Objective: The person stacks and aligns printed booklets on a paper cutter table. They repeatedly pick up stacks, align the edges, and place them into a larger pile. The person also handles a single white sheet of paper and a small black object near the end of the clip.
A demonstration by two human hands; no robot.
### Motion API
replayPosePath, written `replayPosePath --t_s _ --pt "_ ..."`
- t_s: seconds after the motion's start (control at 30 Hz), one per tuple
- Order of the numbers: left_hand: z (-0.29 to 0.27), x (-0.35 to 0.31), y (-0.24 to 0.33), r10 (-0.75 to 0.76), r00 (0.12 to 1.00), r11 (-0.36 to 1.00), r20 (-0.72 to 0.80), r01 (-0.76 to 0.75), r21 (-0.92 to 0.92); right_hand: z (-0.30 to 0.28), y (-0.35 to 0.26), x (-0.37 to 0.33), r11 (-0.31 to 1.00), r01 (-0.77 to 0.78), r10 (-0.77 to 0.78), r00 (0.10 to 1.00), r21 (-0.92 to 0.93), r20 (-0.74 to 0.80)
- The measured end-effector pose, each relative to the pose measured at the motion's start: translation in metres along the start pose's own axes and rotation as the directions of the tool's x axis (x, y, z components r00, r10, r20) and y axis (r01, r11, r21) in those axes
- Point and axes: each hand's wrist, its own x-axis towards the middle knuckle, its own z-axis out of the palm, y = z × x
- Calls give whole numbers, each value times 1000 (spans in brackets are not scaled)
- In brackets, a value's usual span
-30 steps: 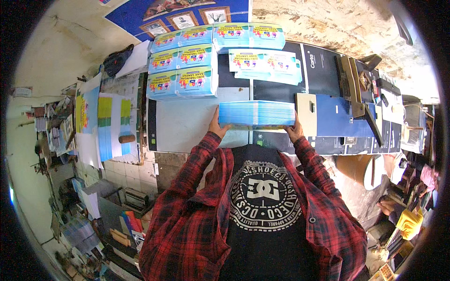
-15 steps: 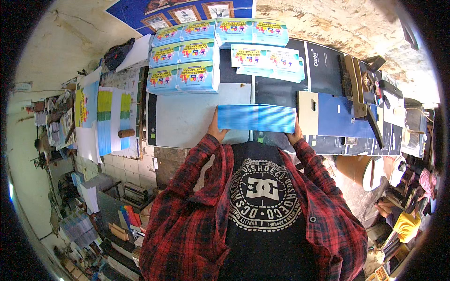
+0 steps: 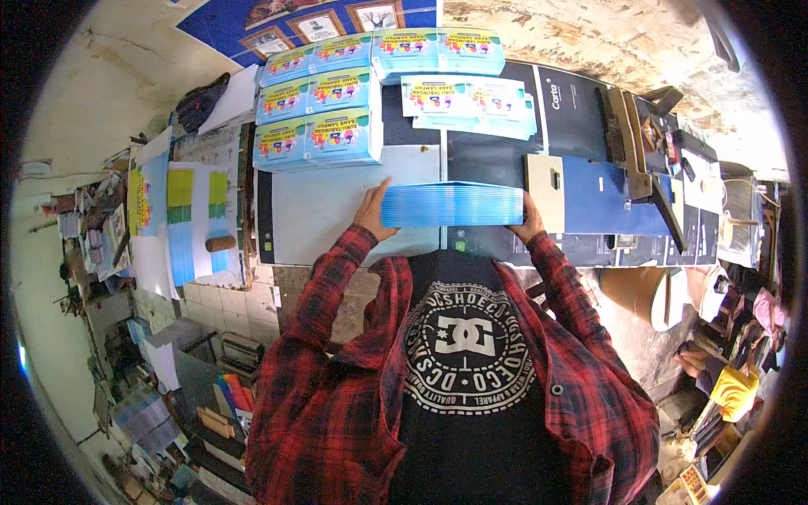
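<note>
A thick stack of blue-edged booklets [image 3: 452,204] is held between my two hands above the near side of the worktable, its layered edges facing me. My left hand [image 3: 370,215] presses against the stack's left end, thumb low at the near corner and fingers reaching up along the far side. At the right end my right hand [image 3: 528,217] grips the stack, some of its fingers hidden behind it. Farther back, a loose pile of booklets [image 3: 471,105] with colourful covers lies on the black surface. To its left stand neat booklet stacks [image 3: 337,135] in rows.
A pale grey sheet [image 3: 328,198] covers the table left of the stack. A beige box-like piece [image 3: 544,189] lies to the right, before a wooden-and-metal device [image 3: 633,151]. On a side table at left are printed sheets [image 3: 181,210] and a brown roller-shaped piece [image 3: 220,243].
The view has shifted slightly. My left hand has moved outward a little on the stack's end, its fingers straighter. The stack has hardly moved over the table.
</note>
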Motion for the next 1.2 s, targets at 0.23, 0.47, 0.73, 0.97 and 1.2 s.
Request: replayPosePath --t_s 0.23,0.47,0.73,0.97,1.2 --pt "6 36 69 155 969 692 190 -244 680 6 21 0 997 -22 16 997 -69 -77" --pt "49 57 77 265 955 823 130 -295 486 3 3 -2 989 -150 150 989 -2 2" --pt "13 3 42 203 973 845 112 -232 482 -26 -47 84 409 -415 236 909 813 345" --pt "10 13 53 111 985 826 133 -166 538 89 -58 216 8 -331 792 578 943 196" --pt "31 -9 36 100 995 845 28 -99 526 105 -87 242 -100 -330 800 535 939 273"
